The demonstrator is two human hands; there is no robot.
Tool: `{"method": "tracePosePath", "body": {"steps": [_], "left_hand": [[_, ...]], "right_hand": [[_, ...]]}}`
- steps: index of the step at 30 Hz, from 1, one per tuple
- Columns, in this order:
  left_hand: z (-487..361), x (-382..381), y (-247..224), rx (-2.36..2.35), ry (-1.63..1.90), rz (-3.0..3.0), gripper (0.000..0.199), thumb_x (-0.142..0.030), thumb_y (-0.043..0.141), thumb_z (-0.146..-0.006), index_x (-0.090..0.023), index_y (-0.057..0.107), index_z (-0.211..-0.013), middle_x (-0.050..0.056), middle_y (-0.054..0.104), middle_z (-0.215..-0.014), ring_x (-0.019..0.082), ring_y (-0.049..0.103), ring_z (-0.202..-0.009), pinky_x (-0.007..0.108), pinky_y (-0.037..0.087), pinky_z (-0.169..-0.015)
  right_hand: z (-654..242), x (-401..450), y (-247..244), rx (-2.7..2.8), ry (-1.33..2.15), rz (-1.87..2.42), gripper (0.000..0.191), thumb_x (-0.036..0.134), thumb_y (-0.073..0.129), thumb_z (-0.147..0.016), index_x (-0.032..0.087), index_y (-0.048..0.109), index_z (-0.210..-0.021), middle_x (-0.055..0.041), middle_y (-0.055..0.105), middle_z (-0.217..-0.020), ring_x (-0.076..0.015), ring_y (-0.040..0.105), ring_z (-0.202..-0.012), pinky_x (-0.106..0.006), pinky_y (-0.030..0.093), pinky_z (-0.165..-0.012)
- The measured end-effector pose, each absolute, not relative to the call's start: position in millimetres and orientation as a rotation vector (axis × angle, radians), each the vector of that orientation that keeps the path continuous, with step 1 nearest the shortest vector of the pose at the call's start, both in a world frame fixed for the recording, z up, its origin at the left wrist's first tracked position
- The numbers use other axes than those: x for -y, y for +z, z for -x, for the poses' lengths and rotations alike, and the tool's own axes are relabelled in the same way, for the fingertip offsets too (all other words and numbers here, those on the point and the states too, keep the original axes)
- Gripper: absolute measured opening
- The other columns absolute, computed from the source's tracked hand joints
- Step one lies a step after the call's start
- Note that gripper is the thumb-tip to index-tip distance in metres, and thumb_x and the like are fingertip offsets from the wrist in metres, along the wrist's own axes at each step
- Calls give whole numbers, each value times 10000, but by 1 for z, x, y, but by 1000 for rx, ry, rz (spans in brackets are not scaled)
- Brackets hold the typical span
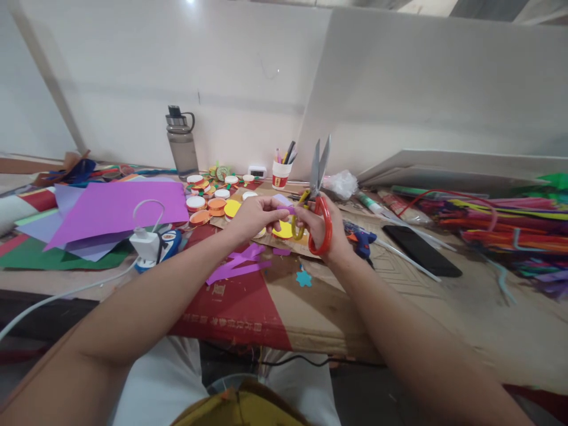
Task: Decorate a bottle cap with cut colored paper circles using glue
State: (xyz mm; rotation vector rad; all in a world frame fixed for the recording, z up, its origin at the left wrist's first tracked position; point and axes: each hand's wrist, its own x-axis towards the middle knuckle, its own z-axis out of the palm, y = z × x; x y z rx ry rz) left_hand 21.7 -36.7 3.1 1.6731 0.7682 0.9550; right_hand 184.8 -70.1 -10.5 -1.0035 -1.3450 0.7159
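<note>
My left hand (257, 216) is closed in a pinch on a small purple paper piece (287, 209). The fingertips of my right hand (331, 234) meet the paper's other end. Hooked on that same hand is a pair of scissors (325, 236) with a red handle loop; its blades point up and away, slightly parted. A yellow loop shows by the right fingers, perhaps the other handle. Below the hands lie purple paper strips (239, 266) and a blue paper star shape (304, 278). Yellow discs (282, 230) sit partly hidden under the hands.
Coloured paper sheets (119, 207) and a white charger plug (146, 244) are at left. A water bottle (181, 142) and a paper cup of pens (281, 173) stand behind. To the right are a glue gun (361, 238), a phone (421, 251) and pipe cleaners (510, 222).
</note>
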Motion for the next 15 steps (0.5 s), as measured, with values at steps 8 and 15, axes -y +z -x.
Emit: {"method": "tracePosePath", "body": {"steps": [8,15], "left_hand": [[-26,38,-4,-725,986,-1469,193,-288,740,-736,-135,672,-833,26,669,-738,96,629,-636,211,484,-573],[-27,37,-7,-679,973,-1357,231,-296,766,-719,-120,657,-821,13,644,-661,75,586,-552,220,478,-576]], "right_hand": [[-182,76,-7,1294,706,1021,321,303,678,-705,224,559,-993,17,579,-794,-115,502,-597,-297,430,-588],[-178,81,-4,1290,743,1025,342,321,664,-725,227,563,-1038,28,559,-757,-111,487,-574,-292,415,-572]]}}
